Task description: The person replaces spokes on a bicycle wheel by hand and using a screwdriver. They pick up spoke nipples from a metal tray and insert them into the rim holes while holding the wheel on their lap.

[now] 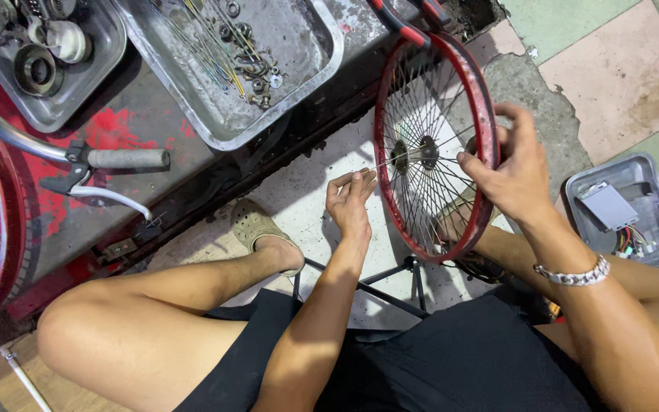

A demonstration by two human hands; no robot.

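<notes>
The scene is evenly and fairly brightly lit, with soft, diffuse light from above. Shadows are mild: a soft one lies on the pale floor (322,206) under the red wheel rim (483,114), and darker shade gathers beneath the edge of the metal tray (223,133). The tray's bare metal shows dull glare. Focus is sharp across the middle; the wide lens bends lines and stretches the knees near the edges.
</notes>
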